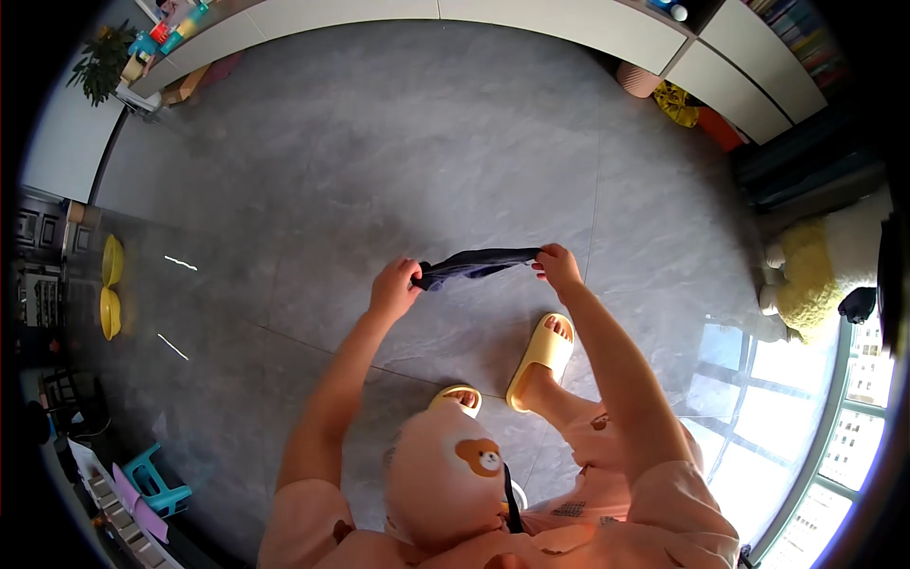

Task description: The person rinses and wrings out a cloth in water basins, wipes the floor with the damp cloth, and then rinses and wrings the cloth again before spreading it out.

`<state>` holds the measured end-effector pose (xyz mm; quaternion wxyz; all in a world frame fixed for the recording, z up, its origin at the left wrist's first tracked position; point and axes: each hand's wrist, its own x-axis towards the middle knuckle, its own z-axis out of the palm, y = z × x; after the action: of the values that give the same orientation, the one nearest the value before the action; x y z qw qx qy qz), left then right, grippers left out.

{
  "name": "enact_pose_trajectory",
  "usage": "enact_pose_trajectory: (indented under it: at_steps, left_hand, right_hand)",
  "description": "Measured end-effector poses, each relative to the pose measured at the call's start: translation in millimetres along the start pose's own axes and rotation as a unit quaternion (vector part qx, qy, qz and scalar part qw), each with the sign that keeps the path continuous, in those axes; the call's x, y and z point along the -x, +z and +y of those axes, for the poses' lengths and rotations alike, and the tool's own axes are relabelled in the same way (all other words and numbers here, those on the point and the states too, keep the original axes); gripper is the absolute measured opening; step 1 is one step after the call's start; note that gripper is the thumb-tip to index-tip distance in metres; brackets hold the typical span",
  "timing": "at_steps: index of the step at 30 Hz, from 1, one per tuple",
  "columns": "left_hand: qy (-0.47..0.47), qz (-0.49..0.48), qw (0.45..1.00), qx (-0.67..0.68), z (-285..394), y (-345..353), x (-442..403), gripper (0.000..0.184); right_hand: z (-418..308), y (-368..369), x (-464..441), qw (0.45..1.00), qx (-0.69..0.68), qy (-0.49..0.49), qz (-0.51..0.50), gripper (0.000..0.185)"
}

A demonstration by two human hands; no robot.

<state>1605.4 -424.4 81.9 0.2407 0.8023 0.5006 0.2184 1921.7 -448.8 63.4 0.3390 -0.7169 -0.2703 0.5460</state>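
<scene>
Fingers (pixel 414 269) of the left hand (pixel 391 287) and right hand (pixel 559 266) pinch opposite ends of a dark cloth (pixel 482 262) above the gray floor (pixel 427 142), where, to my eye, an even, gentle pull best keeps its bunched length straight.

Bare floor (pixel 427 142) stretched ahead of the left hand (pixel 395 287) and right hand (pixel 557 266), leaving a wide passage forward until the white cabinet (pixel 360 13) closed it off. Between the hands, the dark cloth (pixel 483 263) blocked a straight crossing above the floor. Back toward the body, the raised knee (pixel 441 479) and yellow slippers (pixel 542 358) narrowed the way. Leftward, the floor ran free as far as the yellow bowls (pixel 111 313), with the teal stool (pixel 156 484) standing nearer the body. Rightward, open floor reached the plush toy (pixel 810 280); the pink basket (pixel 639 80) stood by the cabinet's right part.
</scene>
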Motion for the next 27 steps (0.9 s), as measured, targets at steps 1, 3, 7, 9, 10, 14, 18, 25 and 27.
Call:
enact_pose_trajectory:
  at_steps: [1, 3, 7, 9, 10, 14, 18, 25, 27]
  left_hand:
    - [0.037, 0.000, 0.999, -0.025, 4, -8, -1, 0.023]
    - [0.101, -0.002, 0.993, -0.064, 7, -24, -3, 0.023]
    - [0.138, 0.014, 0.989, -0.051, 22, -61, -9, 0.021]
    - [0.169, -0.014, 0.985, -0.045, 35, -84, -13, 0.020]
    - [0.193, -0.027, 0.980, -0.045, 46, -96, -15, 0.019]
    - [0.226, -0.118, 0.963, -0.082, 74, -132, -2, 0.019]
    - [0.197, -0.217, 0.956, -0.025, 69, -103, 46, 0.017]
    - [-0.129, -0.120, 0.981, 0.078, -5, -14, 144, 0.022]
    - [-0.107, -0.035, 0.993, -0.033, -23, 19, 172, 0.035]
  right_hand:
    - [7, -1, 6, 0.998, -0.052, 0.010, 0.041, 0.022]
    - [20, -8, 21, 0.982, -0.156, 0.026, 0.102, 0.022]
    - [35, -29, 41, 0.950, -0.280, 0.008, 0.136, 0.016]
    - [32, -38, 56, 0.944, -0.317, -0.008, 0.094, 0.012]
    - [28, -40, 66, 0.947, -0.309, 0.015, 0.081, 0.013]
    - [23, -25, 95, 0.953, -0.278, 0.066, 0.104, 0.018]
    - [64, -5, 101, 0.908, -0.345, 0.067, 0.228, 0.014]
    - [106, 29, 49, 0.950, -0.244, 0.048, 0.187, 0.026]
    - [156, 52, 17, 0.984, 0.060, 0.013, 0.169, 0.041]
